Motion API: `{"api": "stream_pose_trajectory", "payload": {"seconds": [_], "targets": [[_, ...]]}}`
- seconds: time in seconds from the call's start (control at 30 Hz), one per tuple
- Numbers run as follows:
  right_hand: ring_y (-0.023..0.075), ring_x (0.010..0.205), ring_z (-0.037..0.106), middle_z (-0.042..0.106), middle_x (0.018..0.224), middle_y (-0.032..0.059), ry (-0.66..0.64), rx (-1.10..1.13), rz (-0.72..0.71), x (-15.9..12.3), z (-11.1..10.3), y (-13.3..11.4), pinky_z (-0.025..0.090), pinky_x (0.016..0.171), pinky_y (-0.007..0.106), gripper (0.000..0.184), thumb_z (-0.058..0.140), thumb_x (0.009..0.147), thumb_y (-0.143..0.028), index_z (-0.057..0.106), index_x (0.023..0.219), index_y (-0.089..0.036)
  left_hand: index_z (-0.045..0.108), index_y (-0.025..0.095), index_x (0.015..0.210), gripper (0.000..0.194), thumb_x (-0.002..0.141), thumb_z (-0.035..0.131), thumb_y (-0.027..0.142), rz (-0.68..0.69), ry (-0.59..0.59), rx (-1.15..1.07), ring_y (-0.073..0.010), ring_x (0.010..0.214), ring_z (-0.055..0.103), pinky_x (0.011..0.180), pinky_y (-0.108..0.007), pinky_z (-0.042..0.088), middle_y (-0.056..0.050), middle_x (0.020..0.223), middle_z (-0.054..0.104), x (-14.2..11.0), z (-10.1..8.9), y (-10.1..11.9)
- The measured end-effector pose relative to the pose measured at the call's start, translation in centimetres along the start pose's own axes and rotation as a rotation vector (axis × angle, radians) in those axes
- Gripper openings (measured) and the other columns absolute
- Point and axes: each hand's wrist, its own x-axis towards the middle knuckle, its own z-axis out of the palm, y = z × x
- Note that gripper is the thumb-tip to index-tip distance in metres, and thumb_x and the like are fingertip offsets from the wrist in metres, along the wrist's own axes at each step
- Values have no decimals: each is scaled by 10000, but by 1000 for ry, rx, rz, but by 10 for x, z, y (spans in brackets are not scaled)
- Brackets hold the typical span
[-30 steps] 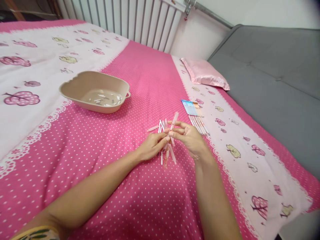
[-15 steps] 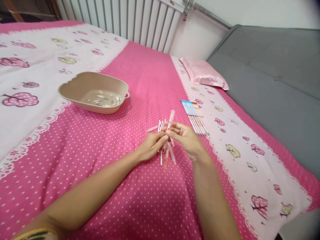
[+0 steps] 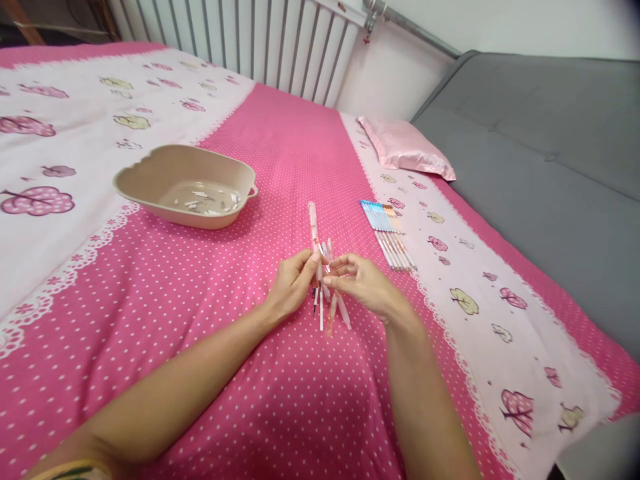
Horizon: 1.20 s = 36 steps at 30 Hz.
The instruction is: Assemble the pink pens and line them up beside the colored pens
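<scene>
My left hand is closed around a pale pink pen barrel with small red marks, held nearly upright. Close to its lower end is my right hand, thumb and fingertips curled toward each other; what lies between them is too small to make out. Beneath both hands is a loose pile of pink pen parts and thin white refills, partly covered by the fingers.
A beige plastic basin with several small white pieces inside stands at left. To the right lie rows of blue and orange pens and pale pens. Farther back are a pink pillow, a grey headboard and a white radiator.
The pink barrel has swung left and more upright, going with my left hand. My right hand has come off its upper part and now sits lower, beside its bottom end.
</scene>
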Motion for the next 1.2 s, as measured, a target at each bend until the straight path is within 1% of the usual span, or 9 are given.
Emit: {"api": "stream_pose_trajectory", "payload": {"seconds": [0.07, 0.2, 0.33, 0.43, 0.57, 0.73, 0.87, 1.03, 1.2], "targets": [[180, 771, 636, 658, 830, 61, -13, -66, -8, 1, 0, 3, 497, 751, 364, 259, 745, 684, -284, 579, 846, -169, 607, 137, 848, 392, 901, 420, 477, -15, 16, 2, -112, 567, 491, 546, -233, 392, -2, 628, 548, 0, 0, 1], [175, 708, 629, 666, 767, 51, -75, -133, -17, 2, 0, 7, 493, 700, 348, 215, 700, 721, -360, 602, 760, -172, 602, 140, 847, 385, 903, 418, 473, -36, 31, -14, -116, 583, 508, 560, -237, 400, -16, 662, 581, 0, 0, 1], [169, 727, 637, 681, 795, 56, -128, -99, -11, 2, 1, 6, 495, 707, 331, 208, 703, 722, -351, 652, 796, -163, 597, 145, 801, 370, 893, 442, 468, -37, 48, -28, -112, 581, 496, 558, -229, 388, -5, 654, 566, 1, 0, 0], [163, 750, 646, 689, 829, 56, -161, 11, -14, 2, 4, 5, 506, 725, 325, 217, 713, 719, -317, 666, 867, -165, 596, 143, 770, 353, 880, 472, 454, -26, 72, -18, -105, 571, 474, 552, -224, 375, 14, 619, 519, 1, 0, 1], [144, 654, 638, 666, 714, 17, -153, 167, 29, 2, 11, 2, 518, 674, 312, 212, 729, 697, -235, 641, 878, -168, 575, 143, 743, 342, 866, 498, 452, -26, 80, -32, -98, 565, 462, 544, -220, 367, 25, 615, 498, 2, 0, 4], [117, 617, 604, 635, 684, -2, -129, 162, 8, 4, 17, 1, 491, 634, 274, 116, 695, 707, -135, 616, 785, -168, 556, 143, 723, 322, 840, 545, 443, -36, 92, -64, -87, 567, 463, 535, -206, 367, 29, 628, 508, 3, 0, 4], [99, 618, 581, 602, 672, -22, -117, 169, -19, 5, 17, 0, 464, 624, 249, 119, 670, 706, -90, 585, 716, -172, 559, 143, 715, 316, 822, 573, 441, -42, 100, -74, -84, 555, 465, 525, -203, 368, 29, 619, 516, 3, 0, 4], [112, 620, 567, 613, 707, -1, -122, 122, -47, 5, 14, 1, 451, 627, 270, 63, 660, 735, -169, 615, 778, -166, 569, 141, 733, 311, 847, 537, 429, -24, 95, -108, -90, 583, 488, 556, -206, 393, 17, 647, 540, 2, 0, 4], [108, 638, 560, 613, 746, 8, -177, 149, -48, 4, 10, 1, 453, 654, 270, 85, 604, 788, -195, 633, 858, -157, 617, 134, 791, 253, 852, 514, 357, -40, 102, -145, -86, 550, 480, 527, -197, 385, 17, 635, 560, 3, 0, 4]]}}
